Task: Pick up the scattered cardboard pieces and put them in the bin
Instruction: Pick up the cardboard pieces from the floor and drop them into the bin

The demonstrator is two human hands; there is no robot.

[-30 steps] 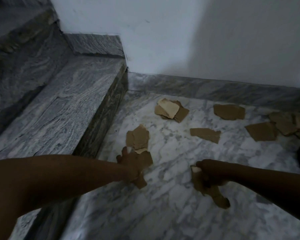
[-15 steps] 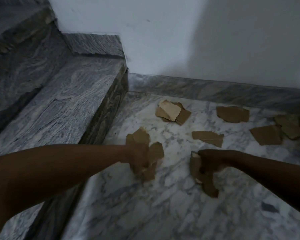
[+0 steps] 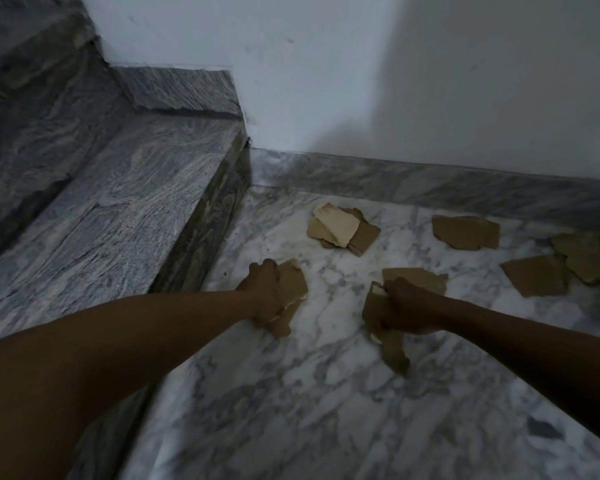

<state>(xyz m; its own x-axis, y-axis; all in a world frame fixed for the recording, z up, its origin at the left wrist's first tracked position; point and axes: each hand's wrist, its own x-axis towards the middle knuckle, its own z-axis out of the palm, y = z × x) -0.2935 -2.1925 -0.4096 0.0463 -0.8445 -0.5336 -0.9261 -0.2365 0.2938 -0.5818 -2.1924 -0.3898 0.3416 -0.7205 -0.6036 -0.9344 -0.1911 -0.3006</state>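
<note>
A white wall (image 3: 361, 71) rises behind a marble floor (image 3: 309, 410), grey-veined and dim. To the left, a dark granite step (image 3: 125, 209) runs beside the floor, with a higher step (image 3: 32, 98) behind it. A grey skirting (image 3: 430, 185) lines the foot of the wall.

Both bare forearms reach forward and down from the lower corners, nearly straight, the left one crossing over the edge of the step. The left hand (image 3: 264, 292) is closed, knuckles up, gripping a bunch of cardboard (image 3: 291, 289) whose torn ends stick out past the fingers toward the floor close to the step. The right hand (image 3: 402, 306) is likewise clenched, back of the hand up, around a second bunch (image 3: 388, 341); a long strip of it hangs below the fist down to the marble. Whether either bunch is lifted clear of the floor cannot be told.

Loose pieces lie farther out. A small heap (image 3: 343, 230) with a pale piece on top sits near the corner of step and wall. A flat piece (image 3: 416, 277) lies just behind the right hand. Another piece (image 3: 465, 232) rests near the skirting, and a cluster (image 3: 568, 268) of overlapping pieces lies at the right edge. A dark patch (image 3: 542, 429) marks the floor at lower right. No bin shows in this view.
</note>
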